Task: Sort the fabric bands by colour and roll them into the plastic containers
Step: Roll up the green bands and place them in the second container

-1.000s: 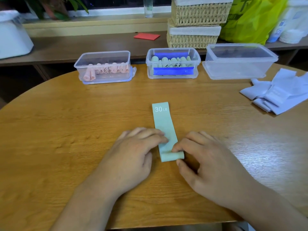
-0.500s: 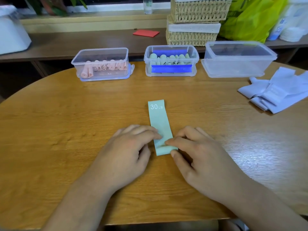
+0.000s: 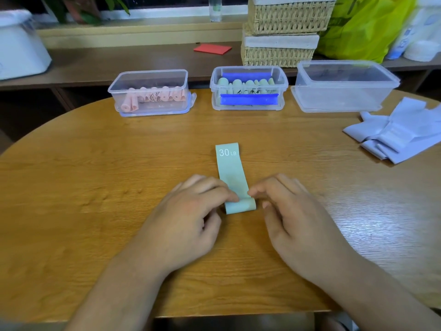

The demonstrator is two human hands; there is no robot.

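A mint-green fabric band marked "30 LB" lies flat at the middle of the wooden table, its near end turned over into a small roll. My left hand pinches the roll's left side and my right hand pinches its right side. At the back stand three plastic containers: the left container holds pink rolls, the middle container holds green rolls, and the right container looks empty. A pile of loose lilac bands lies at the right edge.
Behind the table runs a low wooden shelf with two stacked wicker baskets, a yellow-green bag, a red card and a white box at the far left.
The band's near end has been turned over into a roll, so its flat part is shorter. Both hands moved slightly away from me with it.
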